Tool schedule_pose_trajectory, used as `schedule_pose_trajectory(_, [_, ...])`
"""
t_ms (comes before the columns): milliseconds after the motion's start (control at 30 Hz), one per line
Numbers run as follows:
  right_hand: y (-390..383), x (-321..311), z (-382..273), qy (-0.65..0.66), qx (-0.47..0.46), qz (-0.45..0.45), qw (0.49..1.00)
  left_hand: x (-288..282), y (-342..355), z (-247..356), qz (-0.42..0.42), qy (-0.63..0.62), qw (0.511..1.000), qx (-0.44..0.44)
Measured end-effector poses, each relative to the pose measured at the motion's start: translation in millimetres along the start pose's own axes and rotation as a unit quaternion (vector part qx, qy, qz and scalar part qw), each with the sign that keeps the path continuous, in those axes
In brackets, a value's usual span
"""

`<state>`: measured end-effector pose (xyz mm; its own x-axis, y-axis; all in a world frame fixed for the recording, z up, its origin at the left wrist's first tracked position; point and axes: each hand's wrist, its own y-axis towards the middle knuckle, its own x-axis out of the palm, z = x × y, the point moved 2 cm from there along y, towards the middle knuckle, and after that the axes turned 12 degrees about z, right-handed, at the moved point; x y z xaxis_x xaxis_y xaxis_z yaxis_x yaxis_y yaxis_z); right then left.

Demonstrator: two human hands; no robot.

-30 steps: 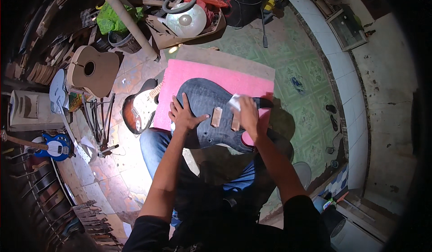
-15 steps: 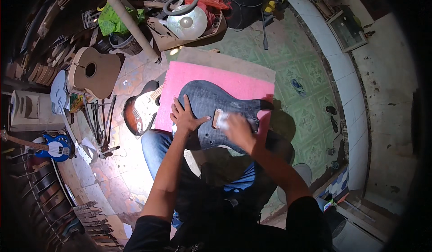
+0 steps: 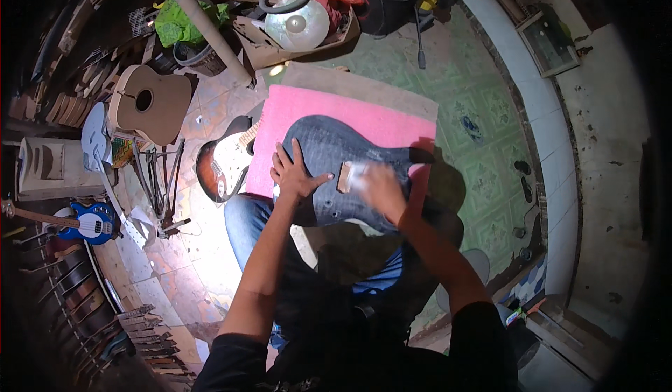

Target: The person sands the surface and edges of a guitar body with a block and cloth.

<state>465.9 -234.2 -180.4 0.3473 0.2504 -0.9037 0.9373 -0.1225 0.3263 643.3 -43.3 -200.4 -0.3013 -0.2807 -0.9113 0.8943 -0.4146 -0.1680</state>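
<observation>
– Grey guitar body (image 3: 329, 138) lies under left hand (image 3: 297, 176), fingers spread wide; right hand (image 3: 380, 190), blurred, holds white pad (image 3: 356, 176).
– Risk: pad might snag cavity (image 3: 344, 177) edge left of right fingers, if pressed hard.

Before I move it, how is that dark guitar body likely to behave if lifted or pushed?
The dark guitar body is probably stiff and fairly heavy: its pocket shows pale wood. Lying flat on the pink sheet, it seems unlikely to roll. Its near edge appears to overhang, so pressing there might tip it.
</observation>
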Motion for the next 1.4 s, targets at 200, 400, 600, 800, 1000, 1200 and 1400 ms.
schedule_pose_trajectory(200, [12, 1, -17, 0.014, 0.016, 0.018, 1.000, 6, 0, -10, -0.017, 0.009, 1.000, -0.004])
schedule_pose_trajectory(400, [17, 5, 30, -0.039, 0.130, 0.025, 0.990, 5, 1, 1, 0.013, 0.003, 1.000, 0.018])
schedule_pose_trajectory(600, [19, -29, 3, 0.379, 0.431, 0.225, 0.787, 6, -23, -64, 0.143, -0.278, 0.950, -0.013])
schedule_pose_trajectory(800, [-103, -19, -78, 0.472, 0.642, 0.198, 0.571, 11, -69, -72, 0.176, -0.242, 0.947, -0.116])
schedule_pose_trajectory(1000, [-101, 5, -60, 0.434, 0.655, 0.342, 0.515, 5, -72, -63, 0.171, -0.216, 0.953, -0.125])
schedule_pose_trajectory(1200, [-45, -4, -25, 0.436, 0.597, 0.296, 0.605, 30, -106, -54, 0.217, -0.221, 0.944, -0.113])
schedule_pose_trajectory(1400, [-37, 10, 30, 0.438, 0.480, 0.270, 0.710, 56, -144, -4, 0.088, -0.309, 0.941, -0.109])
